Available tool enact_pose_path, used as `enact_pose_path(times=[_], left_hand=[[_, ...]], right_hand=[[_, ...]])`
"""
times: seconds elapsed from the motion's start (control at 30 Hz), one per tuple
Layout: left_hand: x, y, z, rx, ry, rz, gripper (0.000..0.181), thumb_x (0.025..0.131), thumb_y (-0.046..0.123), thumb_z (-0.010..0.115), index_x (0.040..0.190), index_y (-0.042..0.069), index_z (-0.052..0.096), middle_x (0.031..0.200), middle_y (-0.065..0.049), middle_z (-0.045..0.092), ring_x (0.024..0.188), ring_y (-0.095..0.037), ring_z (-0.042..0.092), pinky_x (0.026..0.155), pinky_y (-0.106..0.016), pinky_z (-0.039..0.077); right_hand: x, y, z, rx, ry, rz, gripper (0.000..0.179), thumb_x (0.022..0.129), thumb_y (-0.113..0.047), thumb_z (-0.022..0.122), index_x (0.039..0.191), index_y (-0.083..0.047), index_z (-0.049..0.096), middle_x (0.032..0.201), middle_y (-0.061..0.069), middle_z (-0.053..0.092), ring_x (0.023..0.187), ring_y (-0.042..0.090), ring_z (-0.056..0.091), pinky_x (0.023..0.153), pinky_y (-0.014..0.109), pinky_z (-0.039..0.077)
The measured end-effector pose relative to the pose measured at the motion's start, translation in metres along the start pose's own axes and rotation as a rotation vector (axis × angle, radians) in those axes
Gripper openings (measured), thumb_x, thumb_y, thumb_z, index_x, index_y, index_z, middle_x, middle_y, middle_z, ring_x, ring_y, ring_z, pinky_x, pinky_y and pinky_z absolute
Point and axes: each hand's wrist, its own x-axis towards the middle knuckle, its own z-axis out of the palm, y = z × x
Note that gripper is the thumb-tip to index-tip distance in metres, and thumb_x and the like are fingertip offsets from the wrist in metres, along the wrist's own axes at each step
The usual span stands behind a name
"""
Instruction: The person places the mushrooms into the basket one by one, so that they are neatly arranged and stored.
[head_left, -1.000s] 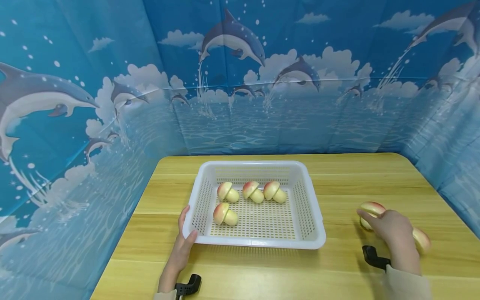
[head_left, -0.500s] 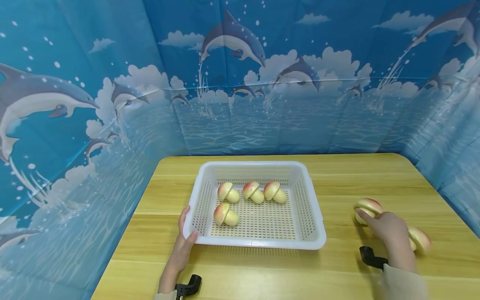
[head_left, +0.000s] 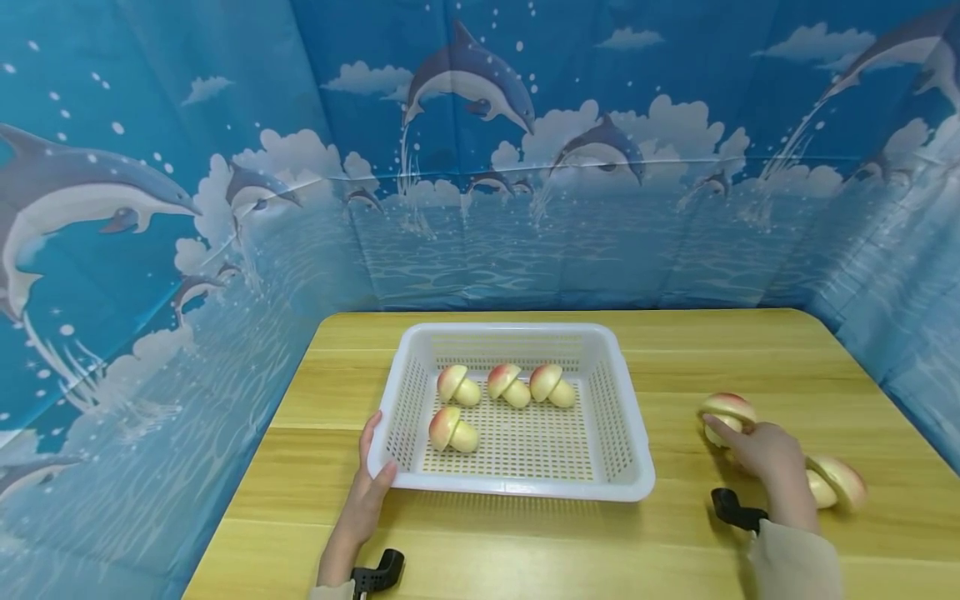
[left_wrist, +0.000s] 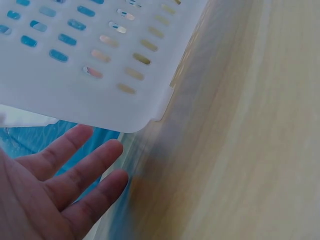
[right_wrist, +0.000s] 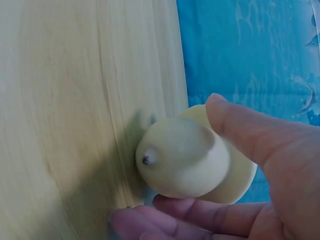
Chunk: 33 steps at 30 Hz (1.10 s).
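Observation:
My right hand point(head_left: 768, 458) pinches a toy mushroom point(head_left: 726, 417) with a pale stem and a red-tinged cap, at the right of the table. In the right wrist view the thumb lies along one side of the mushroom point(right_wrist: 182, 157) and the fingers are on the other, with the rounded stem end facing the camera. My left hand point(head_left: 363, 492) holds the near left corner of a white plastic basket point(head_left: 517, 486), thumb at the front rim and fingers along the left side. From the left wrist, several fingers point(left_wrist: 85, 175) extend beside the basket's wall point(left_wrist: 115, 107).
Several similar mushrooms lie in the basket, among them one point(head_left: 453, 429) at its left front. Another mushroom point(head_left: 836, 482) is on the wooden table point(head_left: 540, 554), right of my right hand. A dolphin-printed blue curtain point(head_left: 570, 250) stands behind the table.
My right hand has moved a little left and away from me with the mushroom, uncovering more of the mushroom behind it. The left hand and basket hold nearly the same place.

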Motion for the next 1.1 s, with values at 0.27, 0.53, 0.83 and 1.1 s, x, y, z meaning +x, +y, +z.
enact_pose_path(times=[0.27,0.53,0.83,1.1], left_hand=[[0.001,-0.001,0.001,-0.007,0.017,0.011,0.069,0.094,0.017,0.040,0.152,0.023,0.003,0.153,-0.018,0.020,0.131,-0.043,0.030,0.096,-0.059,0.028],[0.000,-0.002,0.001,0.009,0.026,0.014,0.069,0.094,0.016,0.039,0.152,0.023,0.003,0.153,-0.017,0.019,0.131,-0.043,0.030,0.096,-0.060,0.027],[0.001,0.000,0.001,-0.008,0.019,0.021,0.069,0.094,0.016,0.039,0.152,0.022,0.002,0.154,-0.017,0.017,0.131,-0.043,0.028,0.096,-0.061,0.027],[0.001,-0.002,0.001,-0.005,0.014,0.017,0.069,0.093,0.016,0.039,0.152,0.023,0.002,0.154,-0.017,0.016,0.132,-0.043,0.028,0.097,-0.061,0.026]], right_hand=[[0.005,0.000,0.004,0.076,0.035,0.047,0.064,0.085,-0.071,0.043,0.061,-0.012,0.041,0.055,0.002,0.053,0.056,0.020,0.046,0.059,0.033,0.033],[0.007,0.000,0.008,0.143,0.054,0.061,0.062,0.084,-0.069,0.049,0.062,-0.012,0.037,0.060,0.002,0.058,0.061,0.018,0.053,0.060,0.032,0.035],[0.004,-0.003,0.009,0.222,0.034,0.061,0.060,0.084,-0.065,0.053,0.063,-0.011,0.041,0.065,0.001,0.062,0.063,0.016,0.059,0.062,0.031,0.042],[0.002,-0.001,0.011,0.249,0.028,0.051,0.060,0.084,-0.065,0.052,0.066,-0.008,0.049,0.068,0.001,0.062,0.065,0.015,0.059,0.063,0.031,0.043]])
